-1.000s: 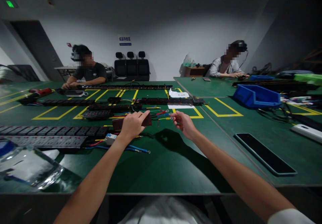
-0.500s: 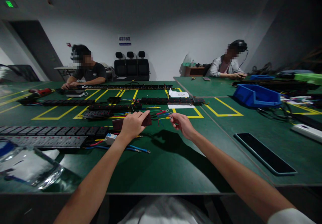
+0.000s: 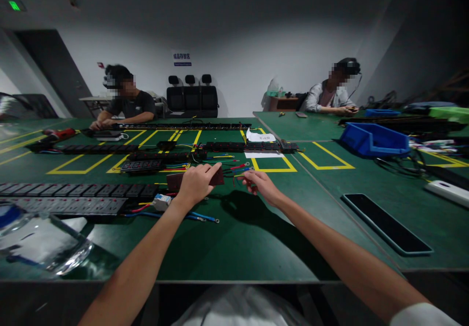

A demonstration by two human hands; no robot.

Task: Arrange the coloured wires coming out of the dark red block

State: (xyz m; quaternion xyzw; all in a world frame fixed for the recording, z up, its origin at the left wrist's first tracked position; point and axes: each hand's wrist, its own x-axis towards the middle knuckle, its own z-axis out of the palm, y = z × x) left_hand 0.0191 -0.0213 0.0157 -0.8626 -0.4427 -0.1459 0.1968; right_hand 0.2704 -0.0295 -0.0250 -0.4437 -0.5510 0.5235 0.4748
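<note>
My left hand [image 3: 198,183] is closed over a dark reddish-brown flat piece [image 3: 175,182], whose two ends stick out on either side of the fingers. Colored wires [image 3: 238,167] with ring terminals come out beyond its right end. My right hand [image 3: 263,187] pinches the end of a yellow wire [image 3: 239,175] there; its terminal is mostly hidden by the fingertips. Left of my left hand lie two long black socket strips [image 3: 73,206], with a small white-grey breaker-like block [image 3: 161,202] and blue leads [image 3: 201,216] at their right end.
Several more socket strips [image 3: 227,146] lie across the green table [image 3: 234,248]. At right are a phone [image 3: 384,223], a blue bin [image 3: 373,140] and a white bar [image 3: 449,194]. A clear plastic container [image 3: 69,248] stands front left. Two people [image 3: 135,103] sit across the table.
My left hand and the brown piece have shifted slightly right. My right hand has moved a little left and down with the wire end, closer to the piece.
</note>
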